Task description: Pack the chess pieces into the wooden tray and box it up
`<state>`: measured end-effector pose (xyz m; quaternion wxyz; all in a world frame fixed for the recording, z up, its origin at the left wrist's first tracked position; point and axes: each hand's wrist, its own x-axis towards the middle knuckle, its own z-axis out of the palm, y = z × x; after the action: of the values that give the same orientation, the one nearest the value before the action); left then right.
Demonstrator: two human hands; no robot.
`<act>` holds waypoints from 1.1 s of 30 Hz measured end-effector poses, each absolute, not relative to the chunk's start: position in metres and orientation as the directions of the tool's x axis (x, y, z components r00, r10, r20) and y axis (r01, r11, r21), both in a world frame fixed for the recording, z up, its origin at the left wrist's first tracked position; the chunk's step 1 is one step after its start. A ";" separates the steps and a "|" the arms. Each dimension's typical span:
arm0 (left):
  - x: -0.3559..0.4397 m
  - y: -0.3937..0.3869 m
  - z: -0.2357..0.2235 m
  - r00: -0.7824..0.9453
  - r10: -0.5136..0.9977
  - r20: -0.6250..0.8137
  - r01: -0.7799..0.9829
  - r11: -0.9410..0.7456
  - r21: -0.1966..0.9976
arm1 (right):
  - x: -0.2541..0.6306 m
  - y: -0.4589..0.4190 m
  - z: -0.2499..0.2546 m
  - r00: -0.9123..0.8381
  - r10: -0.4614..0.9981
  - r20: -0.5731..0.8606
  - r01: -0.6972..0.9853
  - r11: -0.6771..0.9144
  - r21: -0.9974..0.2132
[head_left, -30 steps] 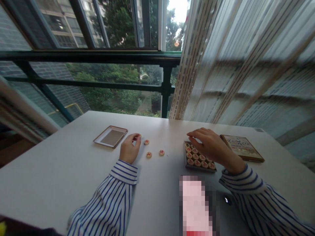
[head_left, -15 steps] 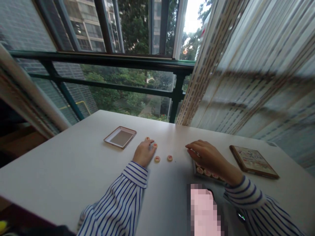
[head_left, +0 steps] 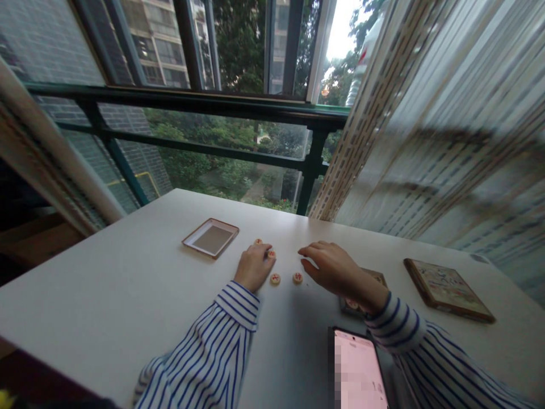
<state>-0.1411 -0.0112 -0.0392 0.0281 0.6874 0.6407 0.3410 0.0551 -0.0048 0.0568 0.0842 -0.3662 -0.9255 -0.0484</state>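
My left hand (head_left: pixel 252 269) rests on the table, thumb and forefinger closed around a round Chinese chess piece (head_left: pixel 271 255) with red marking. Just beyond its fingers lies another Chinese chess piece (head_left: pixel 258 242), partly covered by the hand. Two more lie flat nearer me: one piece (head_left: pixel 275 279) beside the left wrist and a red-marked piece (head_left: pixel 297 278) to its right. Over the table to the right, my right hand (head_left: pixel 327 263) hovers with thumb and fingers apart, and nothing shows between them. Its wrist and forearm hide much of an open box (head_left: pixel 378 276) holding pieces.
A shallow tray-like lid (head_left: pixel 212 237) lies at the back left of the white table (head_left: pixel 128 284). On the right is a flat box-like thing with a picture on top (head_left: pixel 449 289). A phone (head_left: pixel 360 363) lies near the front. Railing (head_left: pixel 213 108) and curtain (head_left: pixel 383 142) stand behind.
My right hand has moved left, away from the open box toward the loose pieces, uncovering part of the box. The left hand stays at its piece. The view has shifted slightly.
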 end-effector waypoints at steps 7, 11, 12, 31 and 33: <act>-0.139 -0.012 -0.038 -0.058 0.896 0.440 0.868 -0.172 0.466 | 0.039 -0.005 0.039 -0.654 0.700 0.286 0.719 0.693 -0.051; -0.139 -0.012 -0.038 -0.062 0.902 0.427 0.869 -0.161 0.468 | 0.041 -0.006 0.031 -0.642 0.687 0.341 0.702 0.705 -0.100; -0.140 -0.012 -0.038 -0.063 0.903 0.425 0.868 -0.161 0.470 | 0.042 -0.006 0.030 -0.642 0.682 0.349 0.696 0.710 -0.107; -0.141 -0.014 -0.037 -0.051 0.885 0.464 0.814 -0.232 0.532 | 0.048 -0.011 0.028 -0.656 0.673 0.342 0.687 0.720 -0.100; -0.141 -0.014 -0.036 -0.054 0.874 0.482 0.801 -0.250 0.543 | 0.049 -0.011 0.027 -0.654 0.674 0.344 0.685 0.721 -0.108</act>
<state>-0.1406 -0.0137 -0.0363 0.0464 0.6862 0.6105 0.3926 0.0485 -0.0105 0.0268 0.1828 -0.3734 -0.9093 -0.0155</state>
